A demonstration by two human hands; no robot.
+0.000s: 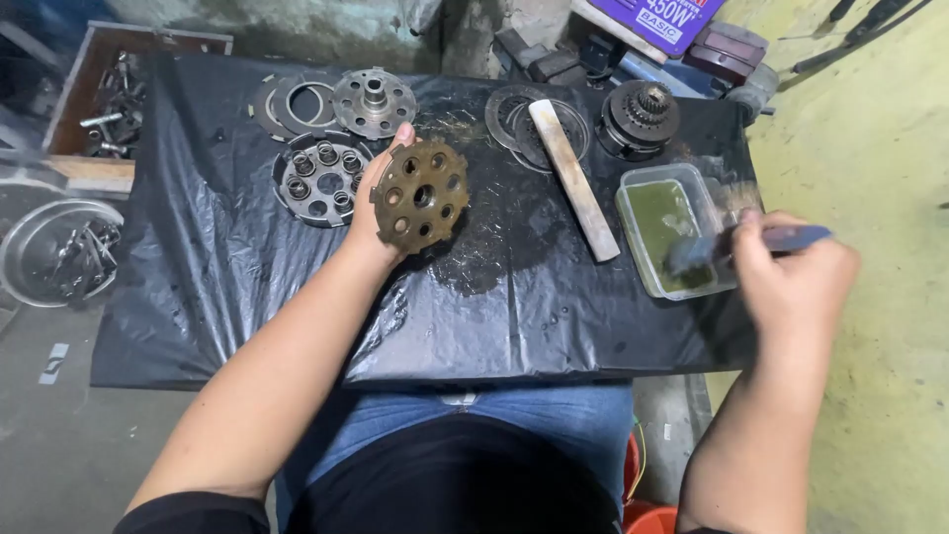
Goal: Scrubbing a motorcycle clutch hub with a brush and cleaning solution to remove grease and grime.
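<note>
My left hand (374, 203) is clamped on a rusty perforated disc (421, 195), held tilted above the desk (217, 267). My right hand (791, 267) grips a brush (736, 244), bristles blurred, apparently in the tub of green fluid (668, 222).

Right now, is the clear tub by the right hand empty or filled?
Partly filled. The clear plastic tub holds murky green liquid across its bottom, and the brush in the right hand dips into it. Depth: cannot tell.

Bare forearms, black top, blue jeans
</note>
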